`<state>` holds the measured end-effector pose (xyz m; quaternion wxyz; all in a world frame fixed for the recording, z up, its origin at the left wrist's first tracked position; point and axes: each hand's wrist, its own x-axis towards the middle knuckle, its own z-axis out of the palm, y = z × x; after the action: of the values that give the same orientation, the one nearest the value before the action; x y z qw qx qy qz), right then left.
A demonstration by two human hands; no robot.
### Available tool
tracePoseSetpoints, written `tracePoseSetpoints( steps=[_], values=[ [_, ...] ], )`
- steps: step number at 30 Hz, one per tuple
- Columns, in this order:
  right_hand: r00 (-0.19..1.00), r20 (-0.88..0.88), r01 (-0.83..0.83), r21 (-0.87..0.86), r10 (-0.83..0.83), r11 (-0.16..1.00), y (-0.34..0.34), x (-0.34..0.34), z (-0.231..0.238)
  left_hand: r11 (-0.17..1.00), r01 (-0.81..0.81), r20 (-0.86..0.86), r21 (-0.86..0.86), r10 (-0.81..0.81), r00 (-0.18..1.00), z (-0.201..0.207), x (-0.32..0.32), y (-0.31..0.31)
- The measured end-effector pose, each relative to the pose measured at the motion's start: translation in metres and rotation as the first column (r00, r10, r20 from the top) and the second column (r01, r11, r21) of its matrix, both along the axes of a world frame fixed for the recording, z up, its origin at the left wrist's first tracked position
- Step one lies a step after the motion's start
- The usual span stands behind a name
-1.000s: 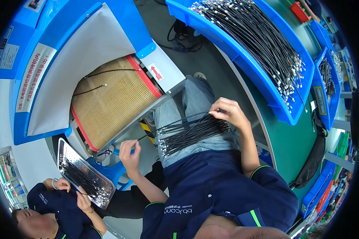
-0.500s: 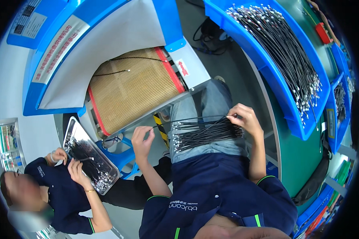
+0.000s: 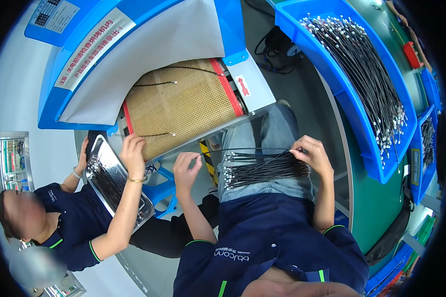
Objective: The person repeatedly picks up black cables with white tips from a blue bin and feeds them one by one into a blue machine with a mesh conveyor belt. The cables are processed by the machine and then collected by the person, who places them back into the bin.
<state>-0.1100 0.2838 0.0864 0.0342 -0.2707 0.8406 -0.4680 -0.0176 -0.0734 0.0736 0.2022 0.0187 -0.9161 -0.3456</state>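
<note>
A thin black cable (image 3: 245,148) is stretched almost level across my lap. Its left end is pinched in the fingertips of my left hand (image 3: 186,171), its right end in those of my right hand (image 3: 311,154). Just below it, a loose bundle of black cables (image 3: 267,169) with small white connectors lies across my thighs; my right hand hovers over the bundle's right end. Ahead and to the left is a tan mesh conveyor belt (image 3: 183,106) with red edges. Several black cables rest on that belt, one (image 3: 156,134) near a co-worker's hand (image 3: 133,154).
A blue and white machine hood (image 3: 148,54) rises over the belt. On the right, a blue bin (image 3: 342,94) full of cables stands on a green table (image 3: 376,210). The co-worker at left has a metal tray (image 3: 146,208) of cables beside a blue stool (image 3: 164,190).
The co-worker's hand has moved from the tray up to the belt, where another cable now lies. My hands keep the cable stretched, nearly unchanged. The whole view has shifted slightly.
</note>
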Motion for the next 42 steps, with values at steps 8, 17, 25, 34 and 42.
tracePoseSetpoints(
  steps=[8,17,25,34,42],
  values=[
    [0.999,0.029,-0.030,0.002,0.030,1.000,-0.005,0.002,0.001,1.000,-0.009,-0.007,-0.019,0.008,1.000,0.005,-0.006,-0.006],
    [0.991,-0.131,0.000,-0.010,-0.002,1.000,-0.048,-0.019,-0.003,1.000,-0.008,0.044,-0.026,0.009,0.999,0.007,-0.070,-0.051],
    [0.970,-0.186,0.135,-0.123,-0.156,0.983,-0.121,-0.056,-0.032,0.999,0.005,0.074,-0.054,-0.001,0.997,0.005,-0.142,-0.116],
    [0.942,-0.234,0.234,-0.052,-0.239,0.971,-0.172,-0.076,-0.048,0.996,0.026,0.159,-0.084,-0.013,0.987,-0.021,-0.180,-0.166],
    [0.924,-0.270,0.293,0.049,-0.270,0.955,-0.182,-0.078,-0.051,0.991,0.050,0.145,-0.125,-0.032,0.989,-0.036,-0.193,-0.180]
  ],
)
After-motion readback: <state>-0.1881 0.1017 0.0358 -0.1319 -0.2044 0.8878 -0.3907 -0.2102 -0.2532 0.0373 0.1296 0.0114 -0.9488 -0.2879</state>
